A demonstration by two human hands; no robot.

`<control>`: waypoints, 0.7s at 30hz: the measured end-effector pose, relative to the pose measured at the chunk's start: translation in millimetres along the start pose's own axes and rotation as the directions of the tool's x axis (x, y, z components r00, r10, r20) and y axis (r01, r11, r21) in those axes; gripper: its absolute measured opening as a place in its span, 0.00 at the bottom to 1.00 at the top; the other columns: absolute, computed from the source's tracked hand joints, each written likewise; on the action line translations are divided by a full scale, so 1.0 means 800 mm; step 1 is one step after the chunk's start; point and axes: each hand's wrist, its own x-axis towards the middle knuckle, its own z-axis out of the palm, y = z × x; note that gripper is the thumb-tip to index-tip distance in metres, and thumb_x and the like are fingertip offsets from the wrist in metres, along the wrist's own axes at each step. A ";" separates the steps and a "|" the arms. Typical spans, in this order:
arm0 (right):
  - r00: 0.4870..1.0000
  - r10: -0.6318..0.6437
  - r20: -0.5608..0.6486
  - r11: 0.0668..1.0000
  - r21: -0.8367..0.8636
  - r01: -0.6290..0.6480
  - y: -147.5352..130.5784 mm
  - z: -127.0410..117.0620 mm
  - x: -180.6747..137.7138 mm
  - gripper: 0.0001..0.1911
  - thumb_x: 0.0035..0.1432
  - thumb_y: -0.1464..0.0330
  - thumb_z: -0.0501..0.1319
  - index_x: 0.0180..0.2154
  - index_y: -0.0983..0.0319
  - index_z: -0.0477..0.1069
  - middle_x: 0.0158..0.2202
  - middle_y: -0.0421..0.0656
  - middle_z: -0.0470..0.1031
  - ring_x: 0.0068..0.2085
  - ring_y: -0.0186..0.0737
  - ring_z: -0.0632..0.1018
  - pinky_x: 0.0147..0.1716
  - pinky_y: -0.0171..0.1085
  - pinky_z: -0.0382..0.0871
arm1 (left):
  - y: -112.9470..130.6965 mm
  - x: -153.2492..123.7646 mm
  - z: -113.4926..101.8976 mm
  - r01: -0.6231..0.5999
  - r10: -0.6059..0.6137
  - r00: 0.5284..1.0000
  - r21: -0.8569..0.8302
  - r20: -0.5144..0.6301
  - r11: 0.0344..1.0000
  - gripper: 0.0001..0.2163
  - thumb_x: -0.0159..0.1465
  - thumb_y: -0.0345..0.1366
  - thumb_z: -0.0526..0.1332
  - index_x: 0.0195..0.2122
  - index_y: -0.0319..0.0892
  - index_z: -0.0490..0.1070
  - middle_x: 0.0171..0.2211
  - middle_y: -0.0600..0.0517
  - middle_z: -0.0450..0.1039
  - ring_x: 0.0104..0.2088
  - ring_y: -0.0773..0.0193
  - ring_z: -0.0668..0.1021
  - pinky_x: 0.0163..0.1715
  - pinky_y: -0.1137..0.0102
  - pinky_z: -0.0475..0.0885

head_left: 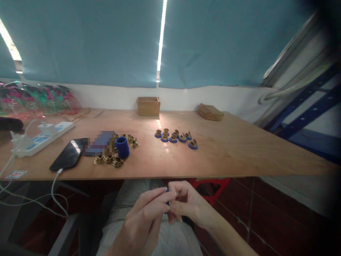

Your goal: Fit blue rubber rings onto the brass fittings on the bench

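Note:
Below the table's front edge, over my lap, my left hand (145,220) and my right hand (188,206) meet with fingers pinched together. Between the fingertips shows a small blue ring (167,202), mostly hidden; both hands grip it. On the wooden table (239,149) lie several brass fittings with blue rings (176,137) in a loose row. A stack of blue rings (123,147) stands to the left of them, with bare brass fittings (108,160) in front and more brass fittings (132,140) beside it.
A black phone (68,154) on a white charging cable lies at the left, by a white power strip (39,138). A blurred flat item (99,143) sits beside the phone. Two cardboard boxes (148,106) (210,112) stand at the back. A blue metal rack (311,110) is at right.

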 end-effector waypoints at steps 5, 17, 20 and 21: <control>0.999 0.039 0.025 0.999 0.006 -0.039 -0.004 -0.004 -0.001 0.22 0.49 0.57 0.72 0.26 0.63 0.63 0.18 0.36 0.72 0.19 0.29 0.75 0.18 0.25 0.62 | 0.002 -0.001 0.000 -0.009 0.010 1.000 -0.017 0.024 1.000 0.26 0.58 0.11 0.56 0.54 0.40 0.61 0.53 0.44 0.75 0.57 0.61 0.74 0.55 0.69 0.74; 0.995 0.103 -0.017 0.993 -0.049 -0.104 -0.008 0.001 -0.004 0.23 0.47 0.54 0.73 0.25 0.64 0.67 0.18 0.38 0.74 0.17 0.30 0.73 0.17 0.27 0.62 | 0.003 -0.002 -0.001 0.054 -0.052 0.996 -0.030 0.074 0.998 0.26 0.60 0.13 0.57 0.55 0.45 0.60 0.54 0.46 0.74 0.58 0.61 0.73 0.55 0.68 0.73; 0.998 0.054 -0.032 0.996 -0.076 -0.056 -0.005 0.005 -0.004 0.23 0.49 0.52 0.71 0.27 0.64 0.68 0.15 0.35 0.70 0.16 0.29 0.70 0.17 0.28 0.62 | 0.003 -0.002 -0.004 0.086 -0.084 0.995 -0.027 0.048 0.996 0.26 0.59 0.14 0.58 0.55 0.45 0.61 0.53 0.47 0.75 0.58 0.61 0.74 0.57 0.69 0.71; 0.998 0.038 -0.042 0.995 -0.088 -0.042 -0.004 0.007 -0.004 0.23 0.49 0.51 0.70 0.26 0.63 0.67 0.14 0.35 0.69 0.15 0.29 0.69 0.16 0.28 0.60 | 0.003 -0.002 -0.005 0.111 -0.109 0.993 -0.037 0.041 0.993 0.26 0.59 0.14 0.58 0.55 0.45 0.60 0.53 0.47 0.75 0.57 0.62 0.74 0.57 0.69 0.71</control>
